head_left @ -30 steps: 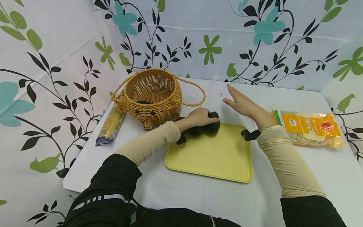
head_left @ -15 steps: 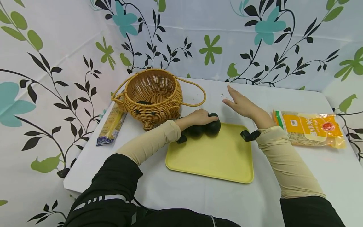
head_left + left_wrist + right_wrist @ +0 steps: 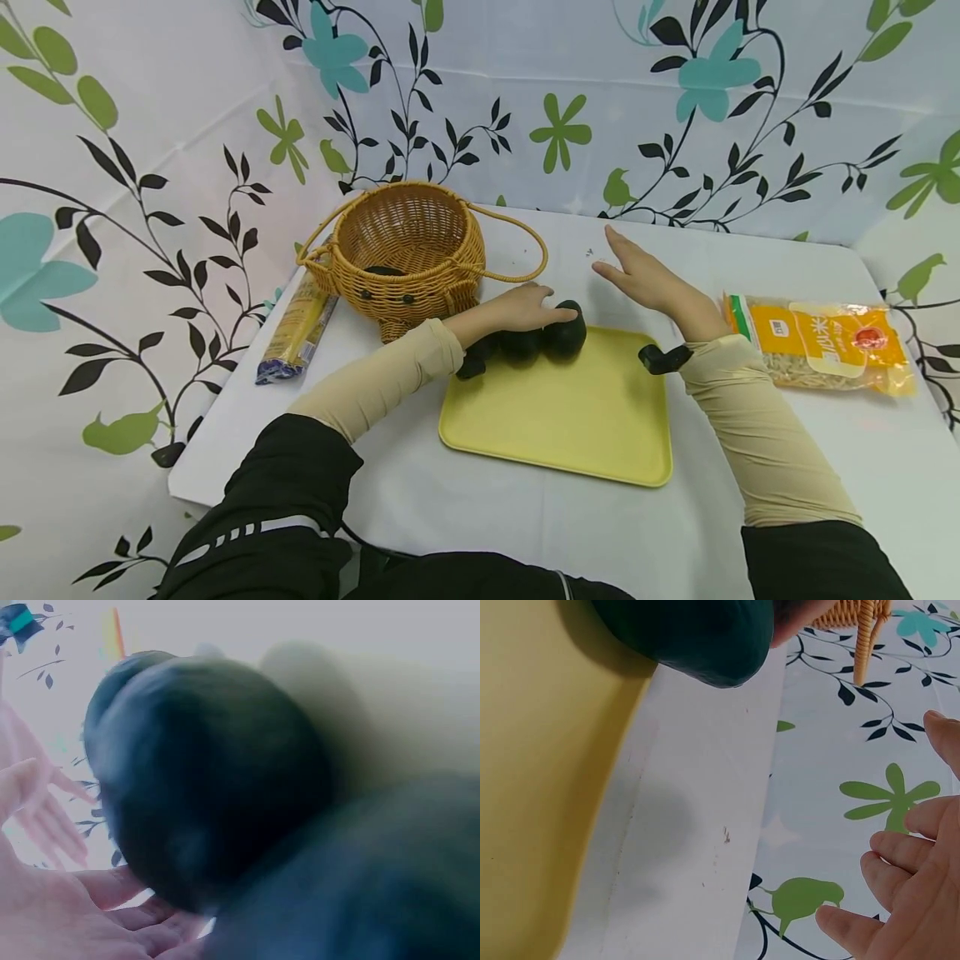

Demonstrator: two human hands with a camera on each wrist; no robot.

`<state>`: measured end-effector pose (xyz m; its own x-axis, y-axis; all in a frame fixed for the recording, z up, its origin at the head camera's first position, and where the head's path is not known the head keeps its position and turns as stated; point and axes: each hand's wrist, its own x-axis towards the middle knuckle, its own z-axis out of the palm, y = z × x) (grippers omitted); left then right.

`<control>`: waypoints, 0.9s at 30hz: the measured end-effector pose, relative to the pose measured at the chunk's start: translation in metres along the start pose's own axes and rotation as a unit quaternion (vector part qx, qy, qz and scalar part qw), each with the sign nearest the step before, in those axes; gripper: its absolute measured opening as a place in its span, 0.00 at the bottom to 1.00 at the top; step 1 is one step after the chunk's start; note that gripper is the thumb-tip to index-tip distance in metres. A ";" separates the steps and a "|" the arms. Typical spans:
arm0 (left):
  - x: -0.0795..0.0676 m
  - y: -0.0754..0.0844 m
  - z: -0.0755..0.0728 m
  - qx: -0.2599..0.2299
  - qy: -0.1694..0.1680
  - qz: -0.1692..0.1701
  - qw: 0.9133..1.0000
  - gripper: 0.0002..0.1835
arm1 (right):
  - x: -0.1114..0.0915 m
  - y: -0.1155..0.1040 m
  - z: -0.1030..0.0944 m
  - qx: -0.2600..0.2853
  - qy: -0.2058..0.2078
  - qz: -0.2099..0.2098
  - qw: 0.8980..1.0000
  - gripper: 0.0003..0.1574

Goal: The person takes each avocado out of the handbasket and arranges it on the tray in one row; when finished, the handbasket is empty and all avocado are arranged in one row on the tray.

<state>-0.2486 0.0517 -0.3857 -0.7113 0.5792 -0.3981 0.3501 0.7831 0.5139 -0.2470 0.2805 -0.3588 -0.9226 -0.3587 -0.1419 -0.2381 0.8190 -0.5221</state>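
Note:
Several dark green avocados sit in a row along the back left of a yellow tray (image 3: 555, 417). The rightmost avocado (image 3: 566, 335) stands beside the middle avocado (image 3: 520, 347); more dark shapes are partly hidden under my left arm. My left hand (image 3: 517, 308) lies over the row's far side, thumb near the rightmost avocado's top. In the left wrist view, its loosely extended fingers (image 3: 116, 889) touch the far side of an avocado (image 3: 217, 772), without curling round it. My right hand (image 3: 647, 277) hovers beyond the tray's back right, fingers spread and holding nothing.
A wicker basket (image 3: 465, 250) with a dark item (image 3: 384, 271) inside stands behind the tray's left. A yellow packet (image 3: 298, 327) lies left of it. An orange bag (image 3: 825, 342) lies on the right. A patterned cloth (image 3: 525, 75) hangs behind the white table (image 3: 465, 508).
My left hand has shifted slightly left and its fingers have loosened and straightened, baring more of the avocados. The avocados and tray stay in place. My right hand has barely moved.

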 end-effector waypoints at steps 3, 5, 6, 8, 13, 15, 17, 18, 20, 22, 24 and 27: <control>-0.011 0.001 -0.008 0.001 -0.005 0.014 1.000 0.44 | 0.000 -0.001 -0.001 0.003 -0.002 0.002 1.000 0.50; -0.019 0.002 -0.014 0.003 -0.011 0.030 0.999 0.43 | 0.000 -0.002 -0.001 0.004 -0.002 0.003 1.000 0.50; -0.023 0.003 -0.016 0.001 -0.014 0.039 0.999 0.43 | 0.001 -0.002 -0.001 0.004 -0.002 0.003 1.000 0.50; -0.031 0.003 -0.021 -0.002 -0.019 0.058 0.998 0.41 | 0.001 -0.004 -0.001 0.004 -0.001 0.001 1.000 0.50; -0.054 0.003 -0.041 -0.021 -0.027 0.094 0.995 0.36 | 0.005 -0.008 -0.001 0.009 0.001 -0.001 1.000 0.49; -0.062 0.001 -0.053 -0.033 -0.021 0.104 0.994 0.35 | 0.006 -0.009 -0.002 0.008 0.003 -0.006 1.000 0.49; -0.070 -0.001 -0.067 -0.049 -0.011 0.110 0.993 0.34 | 0.007 -0.010 -0.002 0.003 0.005 -0.013 1.000 0.49; -0.073 -0.002 -0.074 -0.057 -0.004 0.111 0.992 0.33 | 0.008 -0.011 -0.002 -0.001 0.005 -0.016 1.000 0.49; -0.079 -0.007 -0.089 -0.065 0.010 0.106 0.992 0.32 | 0.008 -0.012 -0.002 -0.006 0.005 -0.023 1.000 0.48; -0.085 -0.012 -0.103 -0.070 0.021 0.100 0.992 0.30 | 0.009 -0.013 -0.002 -0.009 0.002 -0.025 1.000 0.49; -0.090 -0.017 -0.116 -0.067 0.029 0.090 0.993 0.29 | 0.009 -0.014 -0.002 -0.009 0.000 -0.025 1.000 0.49; -0.097 -0.023 -0.134 -0.060 0.032 0.072 0.995 0.30 | 0.009 -0.015 -0.002 -0.007 -0.002 -0.024 1.000 0.49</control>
<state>-0.2697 -0.0523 -0.2568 -0.6980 0.6647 -0.2664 0.3791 0.6586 0.6500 -0.2524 0.2653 -0.3505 -0.9089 -0.3995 -0.1197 -0.2864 0.8065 -0.5173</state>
